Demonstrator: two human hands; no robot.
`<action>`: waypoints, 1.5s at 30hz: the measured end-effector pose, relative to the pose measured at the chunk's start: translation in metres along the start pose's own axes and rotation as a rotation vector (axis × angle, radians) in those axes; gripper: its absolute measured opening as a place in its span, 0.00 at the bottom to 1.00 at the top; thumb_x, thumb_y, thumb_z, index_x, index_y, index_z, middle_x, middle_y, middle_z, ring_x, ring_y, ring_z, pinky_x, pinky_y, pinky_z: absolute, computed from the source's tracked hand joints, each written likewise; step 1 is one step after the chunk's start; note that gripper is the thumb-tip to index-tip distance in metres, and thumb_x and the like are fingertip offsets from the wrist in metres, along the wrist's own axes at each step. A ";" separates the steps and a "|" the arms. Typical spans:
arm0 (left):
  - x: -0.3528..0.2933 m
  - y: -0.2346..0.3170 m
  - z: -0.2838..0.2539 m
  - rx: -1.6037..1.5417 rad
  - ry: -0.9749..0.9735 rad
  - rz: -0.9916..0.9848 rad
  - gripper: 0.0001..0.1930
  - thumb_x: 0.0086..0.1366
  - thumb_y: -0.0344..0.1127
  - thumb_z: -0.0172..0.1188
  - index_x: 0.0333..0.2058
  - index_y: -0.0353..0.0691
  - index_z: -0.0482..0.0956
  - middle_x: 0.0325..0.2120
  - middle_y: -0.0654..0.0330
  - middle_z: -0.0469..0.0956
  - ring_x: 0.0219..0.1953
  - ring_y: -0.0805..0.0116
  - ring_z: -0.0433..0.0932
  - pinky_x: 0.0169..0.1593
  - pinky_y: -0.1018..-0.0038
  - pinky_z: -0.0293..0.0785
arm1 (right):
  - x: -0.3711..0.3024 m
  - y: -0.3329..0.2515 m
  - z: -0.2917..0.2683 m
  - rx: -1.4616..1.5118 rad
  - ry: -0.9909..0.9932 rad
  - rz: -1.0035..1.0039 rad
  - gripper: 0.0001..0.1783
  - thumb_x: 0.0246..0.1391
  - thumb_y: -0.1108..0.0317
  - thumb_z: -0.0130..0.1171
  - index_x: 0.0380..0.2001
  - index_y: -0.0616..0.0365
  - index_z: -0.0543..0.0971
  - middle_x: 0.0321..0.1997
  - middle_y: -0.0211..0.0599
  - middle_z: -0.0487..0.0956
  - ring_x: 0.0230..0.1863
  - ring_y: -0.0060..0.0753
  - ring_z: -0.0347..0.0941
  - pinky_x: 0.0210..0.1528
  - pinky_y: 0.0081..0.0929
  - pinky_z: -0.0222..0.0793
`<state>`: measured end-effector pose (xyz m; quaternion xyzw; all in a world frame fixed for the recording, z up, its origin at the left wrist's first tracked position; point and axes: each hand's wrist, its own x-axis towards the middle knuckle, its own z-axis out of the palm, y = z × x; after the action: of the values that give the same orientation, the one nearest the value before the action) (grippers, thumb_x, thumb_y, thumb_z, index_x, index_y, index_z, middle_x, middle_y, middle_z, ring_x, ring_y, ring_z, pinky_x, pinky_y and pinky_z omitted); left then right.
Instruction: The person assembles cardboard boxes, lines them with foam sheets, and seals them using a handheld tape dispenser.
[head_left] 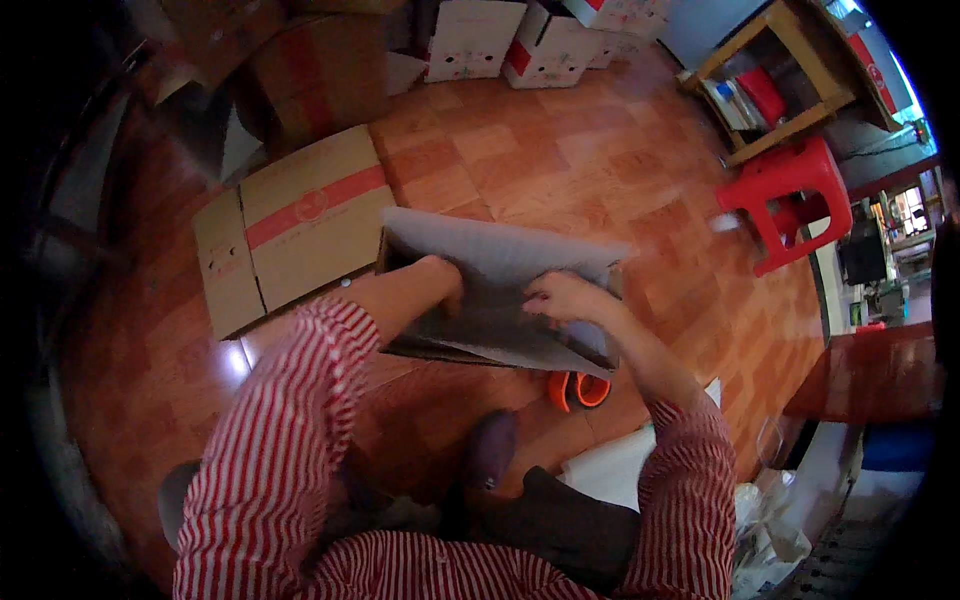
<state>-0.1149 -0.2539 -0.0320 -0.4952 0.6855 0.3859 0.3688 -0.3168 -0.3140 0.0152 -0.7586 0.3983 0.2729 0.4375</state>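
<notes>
An open cardboard box (pixel 383 250) stands on the floor in front of me. Inside it, a pale grey-white sheet that looks like foam lining (pixel 500 245) covers the far wall and rises to the rim. My left hand (pixel 447 285) reaches down into the box's left part, its fingers pointing downward and mostly out of sight. Over the right part of the opening, my right hand (pixel 568 297) has its fingers curled together against the lining; whatever they pinch is too small to tell. Close by the near right corner lies an orange looped thing (pixel 580 390) on the floor.
A flattened brown carton (pixel 300 215) with a red stripe lies left of the box. Cartons (pixel 475 40) are stacked at the back. A red plastic stool (pixel 790 200) and a wooden stand (pixel 790 60) are at right. White sheets (pixel 620 465) lie near my right arm.
</notes>
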 end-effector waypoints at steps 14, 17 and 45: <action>-0.187 -0.095 0.088 -1.074 0.721 0.514 0.15 0.59 0.33 0.56 0.45 0.34 0.75 0.36 0.56 0.77 0.38 0.71 0.75 0.42 0.74 0.72 | -0.118 0.048 0.102 -0.225 0.704 -0.243 0.19 0.45 0.66 0.56 0.43 0.54 0.76 0.31 0.52 0.77 0.33 0.53 0.74 0.32 0.40 0.70; -0.209 -0.133 0.137 -1.279 0.805 0.161 0.14 0.60 0.32 0.57 0.44 0.35 0.76 0.32 0.56 0.77 0.34 0.75 0.74 0.38 0.77 0.73 | -0.122 0.059 0.092 -0.207 0.724 -0.192 0.13 0.45 0.69 0.58 0.37 0.59 0.78 0.28 0.51 0.77 0.30 0.50 0.74 0.30 0.38 0.69; -0.118 -0.274 0.348 -1.539 1.404 -0.720 0.18 0.48 0.37 0.53 0.36 0.31 0.76 0.28 0.53 0.77 0.32 0.65 0.74 0.34 0.69 0.69 | 0.198 -0.144 0.059 -0.045 0.627 -0.004 0.28 0.48 0.56 0.55 0.47 0.67 0.71 0.44 0.55 0.75 0.47 0.51 0.71 0.49 0.36 0.66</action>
<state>0.2201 0.0457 -0.1212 -0.8725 0.1344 0.2124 -0.4191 -0.0936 -0.2914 -0.0986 -0.8159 0.5063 0.0336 0.2771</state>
